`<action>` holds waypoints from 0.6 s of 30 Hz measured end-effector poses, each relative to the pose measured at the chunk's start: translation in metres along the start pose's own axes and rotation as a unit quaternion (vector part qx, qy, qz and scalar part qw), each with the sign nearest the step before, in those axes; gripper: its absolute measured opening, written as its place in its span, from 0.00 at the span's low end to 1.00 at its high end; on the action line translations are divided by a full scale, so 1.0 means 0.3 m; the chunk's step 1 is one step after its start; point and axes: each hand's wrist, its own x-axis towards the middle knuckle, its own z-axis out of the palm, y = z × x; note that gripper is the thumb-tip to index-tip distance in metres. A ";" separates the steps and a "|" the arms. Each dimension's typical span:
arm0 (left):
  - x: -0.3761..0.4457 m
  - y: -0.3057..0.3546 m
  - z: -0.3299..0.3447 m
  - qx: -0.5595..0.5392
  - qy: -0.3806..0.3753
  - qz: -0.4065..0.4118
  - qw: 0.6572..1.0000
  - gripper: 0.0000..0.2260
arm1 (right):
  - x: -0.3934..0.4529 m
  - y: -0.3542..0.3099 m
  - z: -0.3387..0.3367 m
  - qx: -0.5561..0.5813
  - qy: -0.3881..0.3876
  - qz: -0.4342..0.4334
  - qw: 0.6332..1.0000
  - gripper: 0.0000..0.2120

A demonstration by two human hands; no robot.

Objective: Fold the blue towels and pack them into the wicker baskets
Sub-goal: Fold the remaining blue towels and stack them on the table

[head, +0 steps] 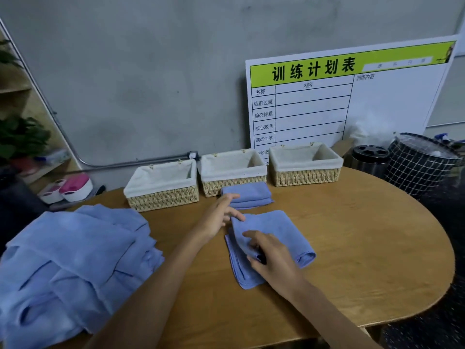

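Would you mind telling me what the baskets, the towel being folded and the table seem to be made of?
Baskets: woven wicker or straw, pale cloth liners. Towel: soft blue fabric, likely microfibre, with stitched hems. Table: wood or wood-look laminate, smooth with visible grain.

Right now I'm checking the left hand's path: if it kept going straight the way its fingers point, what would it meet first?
Most likely the folded towel lying in front of the middle basket. The left hand points right at it, fingertips about at its near edge; depth is unclear.
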 end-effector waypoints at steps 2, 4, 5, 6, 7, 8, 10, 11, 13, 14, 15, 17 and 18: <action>-0.008 -0.050 0.015 0.019 0.000 -0.004 1.000 0.19 | -0.010 -0.001 0.002 -0.005 -0.041 0.004 0.999 0.18; -0.004 -0.099 0.030 0.045 0.012 0.003 0.999 0.17 | -0.013 -0.014 -0.021 0.023 -0.056 0.006 0.998 0.20; 0.000 -0.115 0.036 0.063 0.029 0.015 0.997 0.16 | -0.009 -0.018 -0.040 0.046 -0.040 0.006 0.998 0.20; 0.004 -0.120 0.043 0.087 0.054 0.033 0.994 0.14 | -0.001 -0.021 -0.062 0.067 -0.008 0.011 0.998 0.17; 0.004 -0.111 0.052 0.116 0.087 0.052 0.988 0.12 | 0.014 -0.017 -0.088 0.084 0.039 0.021 0.995 0.13; 0.004 -0.094 0.068 0.139 0.121 0.073 0.980 0.10 | 0.034 -0.002 -0.112 0.089 0.091 0.040 0.991 0.08; -0.002 -0.060 0.122 0.165 0.143 0.110 0.970 0.12 | 0.072 0.051 -0.145 0.047 0.160 0.082 0.983 0.05; -0.008 -0.058 0.159 0.181 0.124 0.119 0.968 0.14 | 0.083 0.091 -0.149 0.000 0.164 0.098 0.982 0.06; -0.020 -0.085 0.228 0.280 0.056 0.109 0.952 0.19 | 0.073 0.169 -0.133 -0.127 0.104 0.123 0.979 0.12; -0.027 -0.107 0.250 0.343 0.026 0.090 0.935 0.21 | 0.052 0.200 -0.119 -0.181 0.063 0.131 0.973 0.18; -0.030 -0.130 0.257 0.382 0.007 0.069 0.921 0.23 | 0.028 0.222 -0.106 -0.204 0.030 0.138 0.969 0.23; -0.027 -0.148 0.251 0.405 -0.002 0.045 0.913 0.26 | -0.003 0.238 -0.101 -0.209 0.010 0.149 0.966 0.28; -0.022 -0.152 0.248 0.408 -0.004 0.041 0.912 0.27 | -0.004 0.239 -0.103 -0.213 0.006 0.153 0.965 0.30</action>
